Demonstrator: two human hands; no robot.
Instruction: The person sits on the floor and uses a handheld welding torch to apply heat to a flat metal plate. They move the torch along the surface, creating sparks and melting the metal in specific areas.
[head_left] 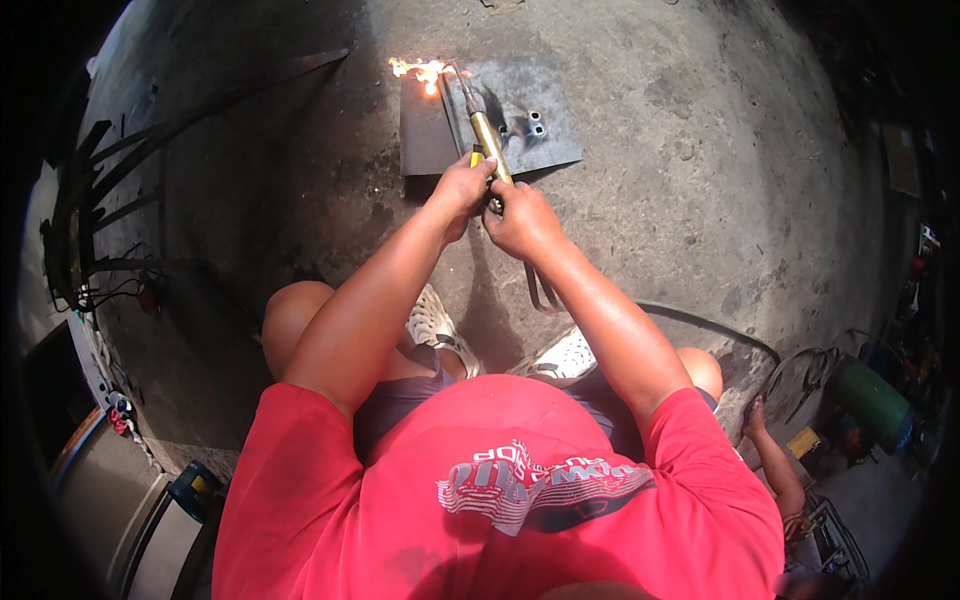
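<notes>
A brass-coloured gas torch (484, 134) slants up and away from me, with orange flame (424, 74) spreading to the left of its tip. My left hand (463, 192) is closed around the torch handle's left side. A small yellow piece (477, 155) shows by its thumb; I cannot make out what it is. Lower on the torch, my right hand (526, 220) is closed on the rear end, by the valves and hose. Beneath the torch lies a grey metal plate (550, 85) with a darker plate section (422, 140) at its left. Small square tube pieces (536, 124) sit on it.
A hose (700, 322) runs from the torch across the concrete floor to the right, toward a green cylinder (868, 402). Dark metal framework (95, 205) stands at the left. Another person's bare leg (775, 460) shows at the lower right. My shoes (568, 355) are close below my hands.
</notes>
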